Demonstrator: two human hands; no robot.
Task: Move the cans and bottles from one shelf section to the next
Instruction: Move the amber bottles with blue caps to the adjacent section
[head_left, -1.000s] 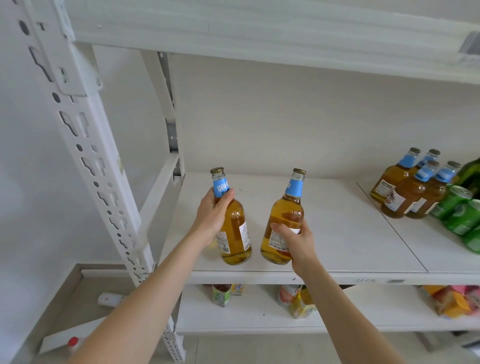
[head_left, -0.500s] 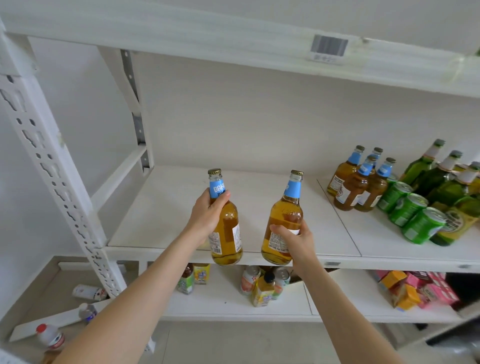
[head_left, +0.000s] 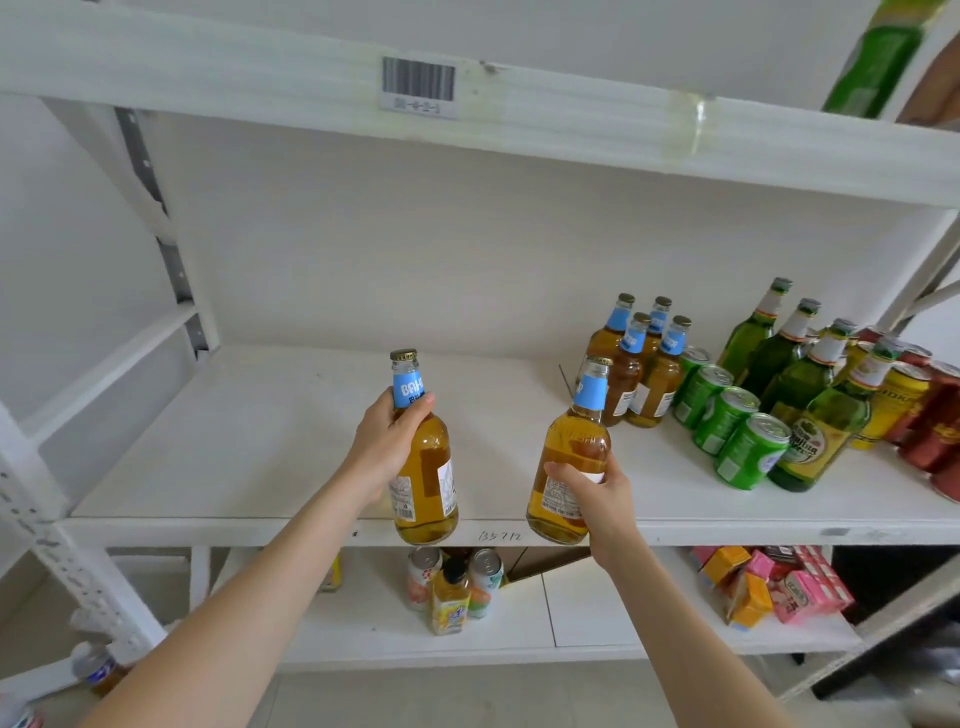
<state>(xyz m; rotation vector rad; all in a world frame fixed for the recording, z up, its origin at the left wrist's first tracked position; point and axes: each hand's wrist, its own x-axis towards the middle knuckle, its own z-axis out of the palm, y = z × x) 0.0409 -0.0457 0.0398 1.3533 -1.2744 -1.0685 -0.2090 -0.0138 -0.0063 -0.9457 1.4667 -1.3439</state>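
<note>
My left hand (head_left: 387, 444) grips the shoulder of an amber bottle with a blue neck label (head_left: 423, 457), held upright in front of the white middle shelf (head_left: 249, 441). My right hand (head_left: 592, 493) grips the lower body of a second amber bottle (head_left: 574, 452), tilted slightly right, also in front of the shelf edge. On the right part of the shelf stand several more amber bottles (head_left: 641, 364), green cans (head_left: 727, 415), green bottles (head_left: 795, 374) and red and yellow cans (head_left: 919, 410).
The left part of the middle shelf is bare. A white perforated upright (head_left: 57, 551) stands at the left. The lower shelf holds cans and a small bottle (head_left: 452, 587) and coloured cartons (head_left: 774, 587). An upper shelf beam with a barcode label (head_left: 418, 85) runs overhead.
The view has swung right, bringing more of the right-hand bottles and cans into sight. Both hands carry their bottles rightward along the shelf front; the right bottle is now near the amber group.
</note>
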